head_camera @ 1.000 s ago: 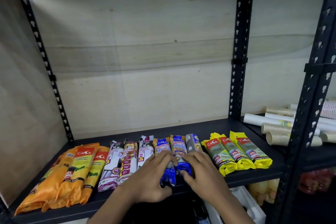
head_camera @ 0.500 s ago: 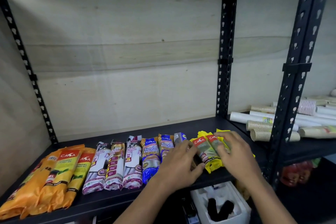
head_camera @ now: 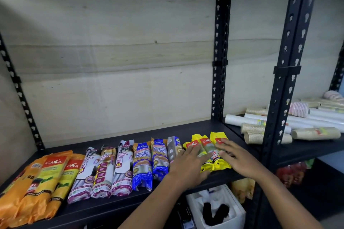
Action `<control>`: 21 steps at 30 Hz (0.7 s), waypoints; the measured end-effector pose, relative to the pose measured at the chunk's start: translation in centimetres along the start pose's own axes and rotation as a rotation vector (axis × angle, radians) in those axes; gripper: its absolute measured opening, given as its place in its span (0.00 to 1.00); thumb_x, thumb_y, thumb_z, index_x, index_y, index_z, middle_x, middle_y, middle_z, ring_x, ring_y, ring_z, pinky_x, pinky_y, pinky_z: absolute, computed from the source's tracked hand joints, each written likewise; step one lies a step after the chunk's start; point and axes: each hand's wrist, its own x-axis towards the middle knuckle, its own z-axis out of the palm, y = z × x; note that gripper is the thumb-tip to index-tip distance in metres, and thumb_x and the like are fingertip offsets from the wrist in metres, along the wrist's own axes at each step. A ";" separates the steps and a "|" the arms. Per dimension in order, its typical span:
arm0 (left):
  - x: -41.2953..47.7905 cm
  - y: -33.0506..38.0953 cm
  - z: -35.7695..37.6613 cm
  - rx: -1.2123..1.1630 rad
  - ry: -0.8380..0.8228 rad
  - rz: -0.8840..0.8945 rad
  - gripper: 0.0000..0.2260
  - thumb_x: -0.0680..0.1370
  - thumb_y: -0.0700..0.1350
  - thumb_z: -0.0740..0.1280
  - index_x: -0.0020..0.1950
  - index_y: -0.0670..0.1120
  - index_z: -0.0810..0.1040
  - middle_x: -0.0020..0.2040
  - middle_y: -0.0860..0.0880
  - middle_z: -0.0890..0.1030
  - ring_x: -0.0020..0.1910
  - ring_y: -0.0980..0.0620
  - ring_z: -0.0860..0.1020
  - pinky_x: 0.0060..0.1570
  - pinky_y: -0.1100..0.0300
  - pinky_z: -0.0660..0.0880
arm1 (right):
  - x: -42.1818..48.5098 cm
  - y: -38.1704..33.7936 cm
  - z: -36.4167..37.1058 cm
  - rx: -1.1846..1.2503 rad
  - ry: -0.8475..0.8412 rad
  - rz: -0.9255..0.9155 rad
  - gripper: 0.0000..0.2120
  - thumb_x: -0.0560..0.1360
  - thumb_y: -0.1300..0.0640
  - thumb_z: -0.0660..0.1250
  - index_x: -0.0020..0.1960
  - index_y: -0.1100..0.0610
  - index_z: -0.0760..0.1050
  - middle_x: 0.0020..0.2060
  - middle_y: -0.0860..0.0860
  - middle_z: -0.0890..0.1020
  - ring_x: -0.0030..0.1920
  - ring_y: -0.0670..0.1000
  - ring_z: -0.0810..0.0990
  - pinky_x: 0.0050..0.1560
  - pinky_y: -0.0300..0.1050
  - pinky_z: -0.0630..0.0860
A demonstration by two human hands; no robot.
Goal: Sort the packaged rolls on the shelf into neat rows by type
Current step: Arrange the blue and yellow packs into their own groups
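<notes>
Yellow rolls by the shelf edge: left hand and right hand pressing flat.

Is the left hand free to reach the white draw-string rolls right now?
Likely yes. The left hand lies open, gripping nothing, and the draw-string rolls sit uncovered at the front of the shelf, just past the blue rolls.

a shop stockroom: slotted metal shelving stocked with packaged rolls.

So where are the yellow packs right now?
Head view: the yellow packs lie at the row's right end on the shelf, right of the blue packs, under the left hand and right hand.
</notes>
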 end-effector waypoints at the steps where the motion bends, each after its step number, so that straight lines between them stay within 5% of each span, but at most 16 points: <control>1: 0.0 0.1 0.2 0.016 0.017 0.000 0.28 0.79 0.59 0.62 0.78 0.60 0.59 0.79 0.44 0.60 0.77 0.41 0.59 0.73 0.42 0.60 | 0.0 -0.1 0.1 -0.015 -0.001 -0.009 0.18 0.78 0.37 0.59 0.67 0.31 0.70 0.76 0.37 0.60 0.77 0.44 0.55 0.75 0.53 0.58; 6: -0.6 0.2 1.5 0.053 0.126 -0.019 0.26 0.77 0.58 0.64 0.75 0.57 0.67 0.74 0.41 0.67 0.72 0.39 0.67 0.70 0.42 0.64 | -0.3 -0.8 0.7 -0.034 -0.002 -0.064 0.17 0.78 0.35 0.57 0.66 0.28 0.68 0.75 0.35 0.60 0.77 0.41 0.51 0.75 0.52 0.55; 11: -1.0 0.2 1.1 -0.003 0.100 -0.042 0.29 0.77 0.59 0.65 0.77 0.58 0.62 0.78 0.43 0.61 0.76 0.41 0.61 0.74 0.45 0.59 | -0.3 -1.2 1.3 -0.085 0.001 -0.052 0.18 0.76 0.30 0.52 0.65 0.22 0.63 0.76 0.33 0.57 0.77 0.40 0.49 0.74 0.59 0.56; 21: -1.4 1.1 0.7 -0.094 0.148 -0.065 0.27 0.76 0.54 0.71 0.73 0.59 0.66 0.78 0.45 0.62 0.76 0.43 0.61 0.74 0.46 0.57 | -0.8 -1.4 1.0 -0.060 0.000 -0.059 0.18 0.76 0.31 0.55 0.66 0.25 0.66 0.76 0.36 0.58 0.77 0.43 0.50 0.75 0.57 0.55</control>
